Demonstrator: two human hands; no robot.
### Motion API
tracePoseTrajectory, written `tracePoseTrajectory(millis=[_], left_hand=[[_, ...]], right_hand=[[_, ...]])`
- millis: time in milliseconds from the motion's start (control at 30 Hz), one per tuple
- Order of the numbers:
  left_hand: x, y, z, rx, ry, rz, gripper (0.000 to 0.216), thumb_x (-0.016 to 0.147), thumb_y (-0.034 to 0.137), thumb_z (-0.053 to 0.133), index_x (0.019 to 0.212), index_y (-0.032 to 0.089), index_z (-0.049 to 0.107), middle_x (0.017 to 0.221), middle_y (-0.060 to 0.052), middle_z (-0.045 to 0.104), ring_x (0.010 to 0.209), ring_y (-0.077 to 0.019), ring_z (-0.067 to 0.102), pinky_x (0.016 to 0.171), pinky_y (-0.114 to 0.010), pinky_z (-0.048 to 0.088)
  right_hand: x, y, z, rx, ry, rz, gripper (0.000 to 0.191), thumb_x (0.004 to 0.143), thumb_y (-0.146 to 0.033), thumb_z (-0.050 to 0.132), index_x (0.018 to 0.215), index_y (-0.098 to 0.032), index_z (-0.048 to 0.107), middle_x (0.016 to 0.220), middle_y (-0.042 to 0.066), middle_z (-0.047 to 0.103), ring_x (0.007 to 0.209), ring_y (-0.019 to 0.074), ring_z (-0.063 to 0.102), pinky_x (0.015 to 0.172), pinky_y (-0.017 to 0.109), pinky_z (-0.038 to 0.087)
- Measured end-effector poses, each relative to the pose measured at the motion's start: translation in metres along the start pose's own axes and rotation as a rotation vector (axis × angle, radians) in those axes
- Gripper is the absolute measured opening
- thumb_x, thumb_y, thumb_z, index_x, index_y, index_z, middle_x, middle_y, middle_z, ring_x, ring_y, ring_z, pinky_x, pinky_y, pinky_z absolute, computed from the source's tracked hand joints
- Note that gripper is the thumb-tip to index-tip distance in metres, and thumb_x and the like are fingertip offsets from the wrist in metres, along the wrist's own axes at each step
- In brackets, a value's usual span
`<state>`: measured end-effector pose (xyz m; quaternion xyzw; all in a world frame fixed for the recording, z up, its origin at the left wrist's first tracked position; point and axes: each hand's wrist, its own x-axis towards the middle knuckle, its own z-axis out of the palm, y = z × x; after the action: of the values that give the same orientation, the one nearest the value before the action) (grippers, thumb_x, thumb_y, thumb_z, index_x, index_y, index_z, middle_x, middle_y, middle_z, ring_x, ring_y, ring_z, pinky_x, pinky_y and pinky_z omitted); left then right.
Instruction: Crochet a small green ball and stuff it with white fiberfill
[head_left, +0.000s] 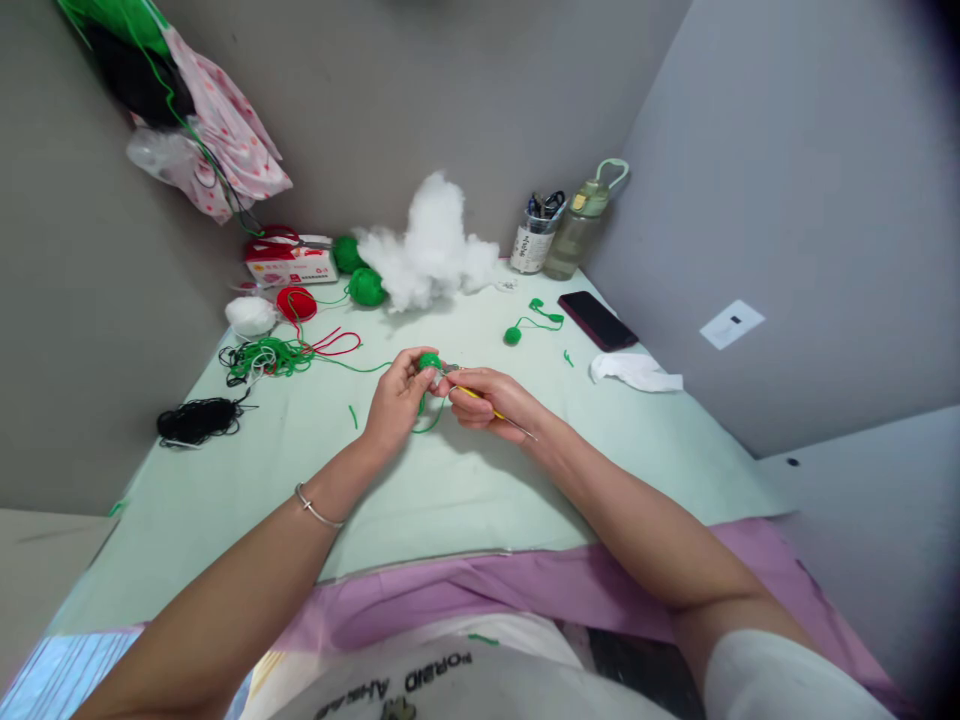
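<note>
Over the middle of the table, my left hand point(405, 390) is closed on a small green crochet piece point(430, 361). My right hand point(491, 402) grips a crochet hook with a yellow handle point(480, 400), its thin metal end sticking out toward the wrist. The fingertips of both hands meet at the piece, where something small and silvery shows between them; I cannot make out what it is. Green yarn point(439, 415) hangs in a loop below the hands, and another strand point(367, 369) runs left from the piece to a tangle of green yarn point(274, 357).
White stuffing point(435, 250) lies at the back, beside green yarn balls point(367, 287). Left are a box point(292, 265) with red scissors, red point(297, 303), white point(252, 316) and black yarn point(199, 421). Right are a pen cup point(532, 248), bottle point(574, 235), phone point(598, 320) and tissue point(636, 372).
</note>
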<state>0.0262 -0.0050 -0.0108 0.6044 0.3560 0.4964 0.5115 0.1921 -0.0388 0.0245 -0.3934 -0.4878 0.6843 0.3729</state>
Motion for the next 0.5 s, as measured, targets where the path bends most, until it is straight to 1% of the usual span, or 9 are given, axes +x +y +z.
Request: tracePoseTrajectory(millis=[133, 200, 267, 333, 433, 500], left_hand=[[0.001, -0.001, 0.001, 0.045, -0.007, -0.012, 0.022, 0.087, 0.036, 0.066, 0.102, 0.020, 0.062, 0.071, 0.001, 0.064, 0.067, -0.0161, 0.063, 0.070, -0.029, 0.052], [0.001, -0.001, 0.004, 0.076, -0.008, -0.014, 0.018, 0.088, 0.035, 0.063, 0.099, 0.020, 0.062, 0.068, 0.003, 0.062, 0.062, -0.0154, 0.061, 0.067, -0.028, 0.051], [0.002, 0.000, 0.007, 0.113, -0.005, -0.003, 0.014, 0.089, 0.032, 0.060, 0.097, 0.020, 0.062, 0.068, 0.003, 0.061, 0.060, -0.0153, 0.059, 0.064, -0.028, 0.050], [0.001, 0.001, 0.010, 0.156, -0.001, 0.019, 0.011, 0.089, 0.028, 0.057, 0.095, 0.021, 0.063, 0.070, 0.002, 0.062, 0.063, -0.0162, 0.059, 0.066, -0.028, 0.049], [0.000, 0.004, 0.011, 0.224, 0.000, 0.060, 0.010, 0.088, 0.023, 0.055, 0.091, 0.021, 0.064, 0.077, 0.001, 0.065, 0.070, -0.0169, 0.058, 0.072, -0.028, 0.049], [0.000, 0.005, 0.009, 0.252, -0.014, 0.083, 0.011, 0.089, 0.022, 0.054, 0.092, 0.021, 0.065, 0.080, 0.001, 0.065, 0.071, -0.0168, 0.057, 0.073, -0.029, 0.048]], right_hand=[[-0.001, 0.000, 0.006, -0.140, 0.116, -0.060, 0.024, 0.091, -0.031, 0.043, 0.076, -0.019, 0.057, 0.042, -0.010, 0.029, 0.042, 0.0100, 0.018, 0.046, 0.025, 0.020], [-0.003, 0.000, 0.011, -0.243, 0.193, -0.110, 0.026, 0.093, -0.029, 0.043, 0.074, -0.019, 0.057, 0.045, -0.008, 0.035, 0.045, 0.0105, 0.024, 0.050, 0.026, 0.022], [-0.007, 0.000, 0.016, -0.357, 0.273, -0.162, 0.025, 0.094, -0.026, 0.046, 0.073, -0.019, 0.057, 0.051, -0.006, 0.041, 0.050, 0.0115, 0.031, 0.056, 0.028, 0.023], [-0.011, 0.001, 0.022, -0.470, 0.348, -0.202, 0.022, 0.094, -0.022, 0.049, 0.073, -0.020, 0.056, 0.058, -0.003, 0.045, 0.056, 0.0126, 0.035, 0.061, 0.030, 0.023], [-0.014, 0.005, 0.031, -0.719, 0.432, -0.240, 0.018, 0.093, -0.019, 0.052, 0.075, -0.021, 0.053, 0.060, -0.004, 0.040, 0.057, 0.0133, 0.029, 0.063, 0.032, 0.019], [-0.015, 0.007, 0.032, -0.824, 0.448, -0.259, 0.017, 0.093, -0.019, 0.052, 0.076, -0.021, 0.052, 0.059, -0.005, 0.037, 0.055, 0.0131, 0.027, 0.063, 0.032, 0.018]])
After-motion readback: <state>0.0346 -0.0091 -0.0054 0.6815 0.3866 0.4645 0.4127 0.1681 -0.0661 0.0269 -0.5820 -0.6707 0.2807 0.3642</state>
